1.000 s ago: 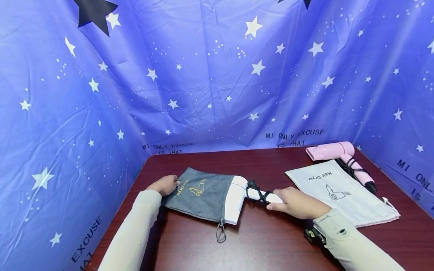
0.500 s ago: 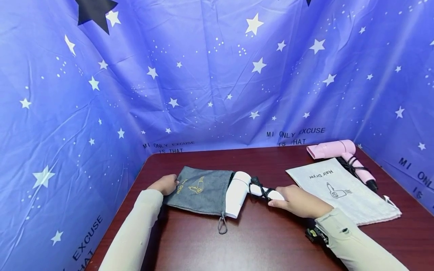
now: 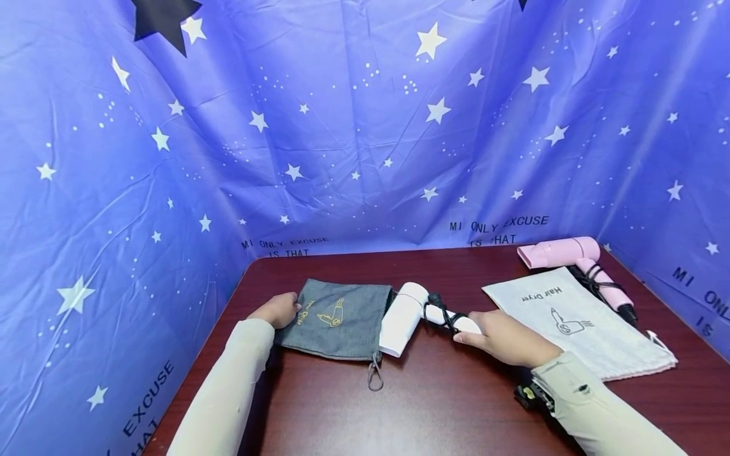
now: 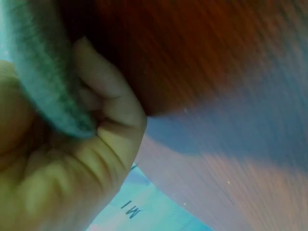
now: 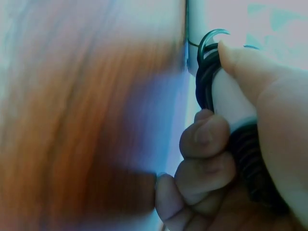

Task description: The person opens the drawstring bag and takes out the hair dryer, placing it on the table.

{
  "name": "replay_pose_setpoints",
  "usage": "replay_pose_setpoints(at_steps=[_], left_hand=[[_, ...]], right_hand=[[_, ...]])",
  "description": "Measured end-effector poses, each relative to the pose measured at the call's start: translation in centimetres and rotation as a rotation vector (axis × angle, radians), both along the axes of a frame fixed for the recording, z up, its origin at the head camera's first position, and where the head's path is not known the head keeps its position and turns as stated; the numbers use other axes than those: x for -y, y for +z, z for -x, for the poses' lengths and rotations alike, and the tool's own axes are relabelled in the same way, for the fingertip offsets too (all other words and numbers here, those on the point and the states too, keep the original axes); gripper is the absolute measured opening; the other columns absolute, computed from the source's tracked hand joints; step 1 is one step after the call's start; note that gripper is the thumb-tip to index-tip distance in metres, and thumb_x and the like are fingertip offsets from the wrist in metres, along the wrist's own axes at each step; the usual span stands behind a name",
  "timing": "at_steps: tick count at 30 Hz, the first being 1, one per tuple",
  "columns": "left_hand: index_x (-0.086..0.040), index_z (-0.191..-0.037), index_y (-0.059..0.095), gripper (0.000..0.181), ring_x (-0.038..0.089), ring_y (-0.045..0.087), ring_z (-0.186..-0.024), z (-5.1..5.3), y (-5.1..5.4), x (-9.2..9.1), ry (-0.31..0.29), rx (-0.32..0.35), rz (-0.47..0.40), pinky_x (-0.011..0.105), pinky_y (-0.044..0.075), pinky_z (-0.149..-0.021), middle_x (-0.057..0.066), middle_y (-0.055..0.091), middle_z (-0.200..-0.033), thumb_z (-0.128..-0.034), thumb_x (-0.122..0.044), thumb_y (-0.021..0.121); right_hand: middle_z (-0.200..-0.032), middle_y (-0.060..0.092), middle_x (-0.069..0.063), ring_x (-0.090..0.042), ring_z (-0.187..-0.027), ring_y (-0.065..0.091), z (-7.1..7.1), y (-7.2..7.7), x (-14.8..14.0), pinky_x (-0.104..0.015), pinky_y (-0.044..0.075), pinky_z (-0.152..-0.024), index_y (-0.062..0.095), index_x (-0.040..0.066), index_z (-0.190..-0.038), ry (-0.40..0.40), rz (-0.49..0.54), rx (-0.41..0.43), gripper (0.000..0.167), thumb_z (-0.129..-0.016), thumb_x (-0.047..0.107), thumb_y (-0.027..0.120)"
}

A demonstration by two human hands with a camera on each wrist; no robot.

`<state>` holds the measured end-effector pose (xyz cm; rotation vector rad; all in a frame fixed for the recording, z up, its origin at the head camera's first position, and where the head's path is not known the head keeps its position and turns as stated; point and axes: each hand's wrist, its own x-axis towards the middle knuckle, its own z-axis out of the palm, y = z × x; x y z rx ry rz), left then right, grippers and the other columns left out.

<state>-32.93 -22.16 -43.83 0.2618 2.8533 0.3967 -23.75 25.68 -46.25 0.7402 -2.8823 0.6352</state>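
A white hair dryer (image 3: 403,320) with a black cord (image 3: 443,313) wound about its handle lies at the mouth of a grey drawstring bag (image 3: 353,320). Its body is out in view beside the bag's opening; whether the edge of the nozzle is still inside I cannot tell. My right hand (image 3: 504,339) grips the handle's end, fingers curled round it in the right wrist view. At the bag's closed left end, my left hand (image 3: 276,310) pinches the cloth (image 4: 53,82), which the left wrist view shows between thumb and fingers. A cord loop (image 3: 374,375) hangs from the bag's mouth.
To the right lies a white drawstring bag (image 3: 582,335) printed with a dryer. Behind it a pink hair dryer (image 3: 561,252) with a wound black cord rests near the table's back right corner. A blue star-patterned curtain (image 3: 342,126) surrounds the dark red table (image 3: 433,411).
The white hair dryer has slid out of the grey bag, to the right and slightly away, with my right hand. My left hand has stayed on the bag's end.
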Motion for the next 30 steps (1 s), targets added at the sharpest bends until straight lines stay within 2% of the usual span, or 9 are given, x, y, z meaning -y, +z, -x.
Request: replay_pose_setpoints(at_steps=[5, 8, 13, 17, 20, 24, 26, 30], left_hand=[[0.008, -0.124, 0.057, 0.027, 0.036, 0.061, -0.120, 0.1, -0.1, 0.1, 0.010, -0.006, -0.009, 0.052, 0.048, -0.102, 0.027, 0.064, -0.125, -0.1073, -0.013, 0.051], [0.007, -0.121, 0.059, 0.026, 0.033, 0.063, -0.112, 0.2, -0.4, 0.1, 0.026, -0.011, -0.014, 0.051, 0.049, -0.097, 0.025, 0.066, -0.120, -0.1072, -0.014, 0.052], [0.008, -0.121, 0.060, 0.032, 0.032, 0.064, -0.104, 0.2, -0.7, -0.1, 0.077, -0.025, -0.038, 0.049, 0.050, -0.092, 0.024, 0.067, -0.117, -0.1069, -0.019, 0.053], [0.012, -0.123, 0.055, 0.038, 0.035, 0.064, -0.107, 0.0, -0.7, -0.3, 0.123, -0.051, -0.059, 0.052, 0.050, -0.094, 0.028, 0.065, -0.118, -0.1060, -0.022, 0.054], [0.012, -0.130, 0.050, 0.047, 0.041, 0.066, -0.111, -0.6, -0.8, -0.9, 0.162, -0.121, -0.004, 0.056, 0.052, -0.093, 0.030, 0.065, -0.123, -0.1035, -0.026, 0.058], [0.008, -0.133, 0.051, 0.054, 0.045, 0.065, -0.110, -1.5, -0.7, -2.4, 0.197, -0.254, 0.101, 0.062, 0.054, -0.086, 0.027, 0.063, -0.124, -0.0986, -0.031, 0.064], [0.006, -0.130, 0.055, 0.054, 0.045, 0.063, -0.110, -1.8, -0.5, -3.4, 0.190, -0.309, 0.134, 0.062, 0.054, -0.084, 0.025, 0.061, -0.122, -0.0967, -0.035, 0.065], [0.004, -0.137, 0.055, 0.065, 0.043, 0.058, -0.116, -2.5, 0.2, -5.3, 0.154, -0.376, 0.173, 0.061, 0.053, -0.089, 0.024, 0.059, -0.127, -0.0953, -0.045, 0.065]], right_hand=[[-0.065, 0.047, 0.010, -0.006, -0.063, 0.046, 0.2, 0.0, -0.3, -0.030, 0.044, -0.064, 0.060, 0.018, -0.085, -0.027, -0.008, 0.001, 0.039, -0.096, 0.054, 0.067], [-0.065, 0.046, 0.010, -0.007, -0.062, 0.045, 0.2, -0.1, -0.4, -0.030, 0.043, -0.062, 0.059, 0.017, -0.084, -0.032, -0.005, 0.004, 0.040, -0.096, 0.054, 0.067], [-0.063, 0.044, 0.009, -0.007, -0.058, 0.042, 0.2, -0.2, -0.5, -0.027, 0.039, -0.058, 0.057, 0.018, -0.080, -0.061, 0.010, 0.015, 0.039, -0.096, 0.052, 0.068], [-0.062, 0.043, 0.008, -0.008, -0.057, 0.042, 0.2, -0.2, -0.7, -0.027, 0.038, -0.058, 0.055, 0.018, -0.077, -0.095, 0.012, 0.007, 0.040, -0.096, 0.050, 0.069], [-0.062, 0.042, 0.008, -0.009, -0.058, 0.041, 0.2, -0.2, -0.8, -0.028, 0.037, -0.057, 0.055, 0.018, -0.077, -0.110, 0.015, 0.011, 0.041, -0.096, 0.051, 0.069], [-0.062, 0.042, 0.007, -0.009, -0.057, 0.040, 0.2, -0.2, -0.7, -0.028, 0.036, -0.056, 0.056, 0.017, -0.077, -0.124, 0.029, 0.013, 0.041, -0.097, 0.051, 0.068], [-0.062, 0.041, 0.007, -0.010, -0.057, 0.040, 0.2, 0.0, -0.8, -0.028, 0.036, -0.056, 0.055, 0.016, -0.076, -0.138, 0.031, 0.005, 0.042, -0.097, 0.050, 0.068], [-0.061, 0.041, 0.006, -0.011, -0.056, 0.040, 0.2, 0.2, -0.8, -0.029, 0.036, -0.055, 0.055, 0.016, -0.074, -0.166, 0.033, 0.004, 0.043, -0.098, 0.049, 0.067]])
